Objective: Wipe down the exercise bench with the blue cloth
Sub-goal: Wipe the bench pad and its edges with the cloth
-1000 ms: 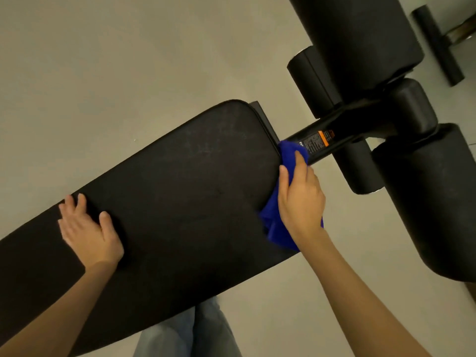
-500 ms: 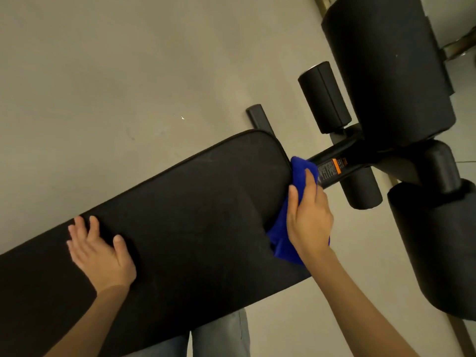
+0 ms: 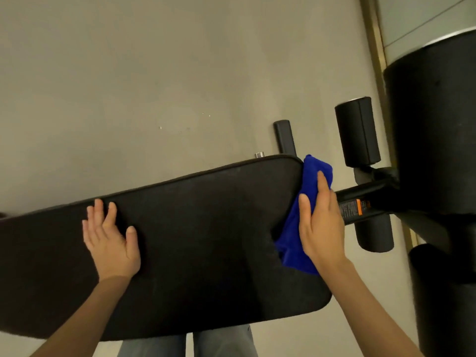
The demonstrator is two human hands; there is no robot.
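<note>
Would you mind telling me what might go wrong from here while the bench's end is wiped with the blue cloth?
The right hand only presses the blue cloth flat against the end of the bench pad, so the cloth could slip off and fall.
That hand works close to the black frame tube; a longer stroke may knock knuckles on it.

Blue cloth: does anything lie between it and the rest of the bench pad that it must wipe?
Only the left hand, flat on top of the bench pad. Between it and the blue cloth, which the right hand presses against the pad's end, nothing else shows.
</note>
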